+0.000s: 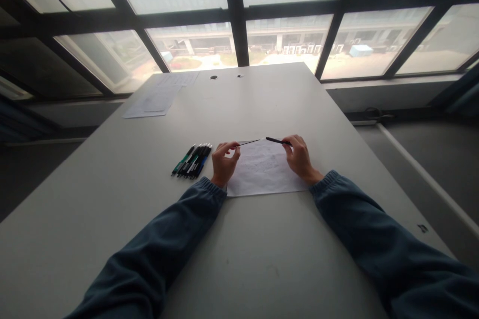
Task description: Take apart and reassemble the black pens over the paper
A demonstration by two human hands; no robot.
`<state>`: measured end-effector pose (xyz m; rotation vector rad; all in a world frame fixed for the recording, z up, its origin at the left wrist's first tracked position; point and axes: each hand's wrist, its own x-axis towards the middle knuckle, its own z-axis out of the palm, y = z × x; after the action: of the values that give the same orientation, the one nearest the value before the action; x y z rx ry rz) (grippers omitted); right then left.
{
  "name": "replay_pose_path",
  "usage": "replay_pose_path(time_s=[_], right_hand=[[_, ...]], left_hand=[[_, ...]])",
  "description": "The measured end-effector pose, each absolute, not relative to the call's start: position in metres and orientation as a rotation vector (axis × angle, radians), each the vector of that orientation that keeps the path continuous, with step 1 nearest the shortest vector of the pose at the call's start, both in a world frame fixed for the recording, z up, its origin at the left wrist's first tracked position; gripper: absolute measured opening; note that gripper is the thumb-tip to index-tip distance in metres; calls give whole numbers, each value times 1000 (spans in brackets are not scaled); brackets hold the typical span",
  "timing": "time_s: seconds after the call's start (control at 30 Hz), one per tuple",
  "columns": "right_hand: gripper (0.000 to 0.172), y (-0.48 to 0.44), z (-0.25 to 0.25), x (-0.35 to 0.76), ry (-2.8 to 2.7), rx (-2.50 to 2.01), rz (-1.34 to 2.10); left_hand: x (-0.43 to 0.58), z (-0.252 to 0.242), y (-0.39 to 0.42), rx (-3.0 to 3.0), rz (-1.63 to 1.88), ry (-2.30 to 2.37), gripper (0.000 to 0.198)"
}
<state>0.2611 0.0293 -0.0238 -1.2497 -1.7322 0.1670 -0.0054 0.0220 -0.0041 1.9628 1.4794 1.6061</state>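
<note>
My left hand (224,163) pinches a thin dark pen refill (248,142) between thumb and fingers, its far end pointing right. Facing it from the other side, my right hand (300,157) grips a thicker black pen barrel (275,140) that points left. A small gap separates the two ends. Both are held over the far edge of a white sheet of paper (267,184), which carries faint marks. Just left of my left hand, several pens (191,162), mostly black with some green and blue, lie side by side.
The white table (112,209) runs away toward large dark-framed windows (235,10). Other papers (153,99) lie at its far left, and two round holes (213,78) sit near the far edge. A small dark mark (422,229) is near the right edge.
</note>
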Motion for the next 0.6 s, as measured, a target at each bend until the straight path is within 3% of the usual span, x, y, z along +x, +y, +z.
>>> replay_pose_path(time_s=[0.6], right_hand=[[10, 22, -14, 258, -1894, -1242, 16]], left_hand=[[-3, -2, 18, 2189, 1484, 1435, 9]])
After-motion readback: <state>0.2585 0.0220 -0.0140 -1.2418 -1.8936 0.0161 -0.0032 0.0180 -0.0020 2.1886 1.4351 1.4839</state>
